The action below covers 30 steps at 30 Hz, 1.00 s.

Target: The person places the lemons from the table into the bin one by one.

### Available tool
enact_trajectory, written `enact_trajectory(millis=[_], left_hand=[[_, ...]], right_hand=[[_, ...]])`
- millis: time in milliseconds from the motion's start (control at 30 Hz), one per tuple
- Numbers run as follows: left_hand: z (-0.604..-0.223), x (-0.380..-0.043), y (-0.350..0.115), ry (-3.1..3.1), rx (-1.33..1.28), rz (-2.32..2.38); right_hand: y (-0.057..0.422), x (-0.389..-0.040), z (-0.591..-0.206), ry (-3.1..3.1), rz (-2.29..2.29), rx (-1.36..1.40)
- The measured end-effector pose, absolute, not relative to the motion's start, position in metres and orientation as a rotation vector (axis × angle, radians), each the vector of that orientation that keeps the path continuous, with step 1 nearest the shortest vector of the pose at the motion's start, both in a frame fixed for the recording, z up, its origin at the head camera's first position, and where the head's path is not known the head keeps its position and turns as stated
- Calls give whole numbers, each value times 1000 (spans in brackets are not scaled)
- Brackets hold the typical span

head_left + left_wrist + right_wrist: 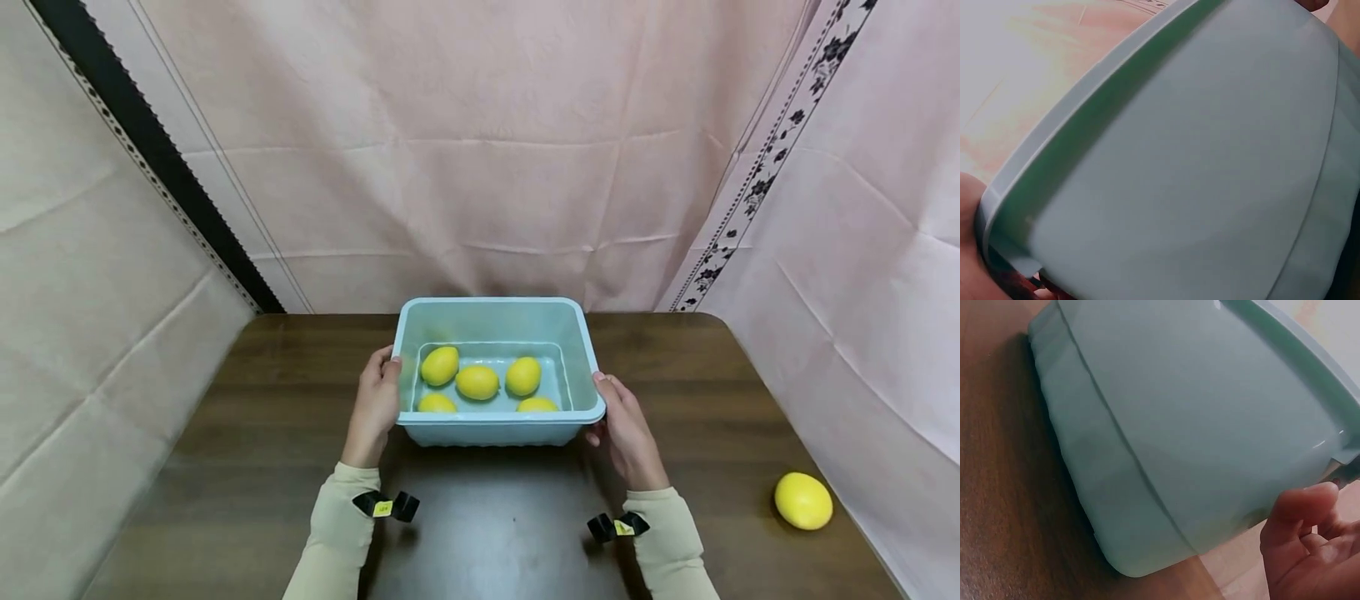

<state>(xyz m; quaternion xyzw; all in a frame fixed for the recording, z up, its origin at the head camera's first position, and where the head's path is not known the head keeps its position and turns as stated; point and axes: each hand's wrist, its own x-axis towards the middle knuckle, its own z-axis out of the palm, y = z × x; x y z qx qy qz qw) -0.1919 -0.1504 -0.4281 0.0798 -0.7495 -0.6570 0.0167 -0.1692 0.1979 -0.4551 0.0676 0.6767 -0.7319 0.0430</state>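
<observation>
A light blue plastic basin [487,433] with several yellow lemons [477,382] on its floor is at the far part of the table. My left hand [377,400] grips its left rim, the thumb on top near the front corner. On the other side my right hand [628,429] holds the right rim, thumb over the edge and fingers curled underneath. In the right wrist view, curled fingers [1300,515] lie beside the basin's wall [1166,425]. The left wrist view is filled mostly by the basin's outer wall [1179,162], with part of the hand at the lower left.
One more lemon [803,501] lies on the brown wooden table [247,467] near its right edge. Pale pink cloth [480,167] hangs behind the table and along both sides. Small black wrist cameras [386,505] sit on both cuffs.
</observation>
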Motion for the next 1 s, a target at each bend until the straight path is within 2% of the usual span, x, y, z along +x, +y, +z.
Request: enact_trajectory(millis=[467, 700, 867, 1000], left_hand=[[-448, -170, -134, -2199, 262, -1829], [-455, -170, -133, -2025, 217, -1876], [-461, -173, -132, -1931, 183, -1948], [-471, -171, -134, -1920, 151, -1965]], right_hand=[[193, -163, -449, 2146, -2188, 262], [193, -162, -450, 2241, -2169, 172], [211, -158, -450, 2533, -2002, 123], [240, -143, -456, 2984, -1609, 129]])
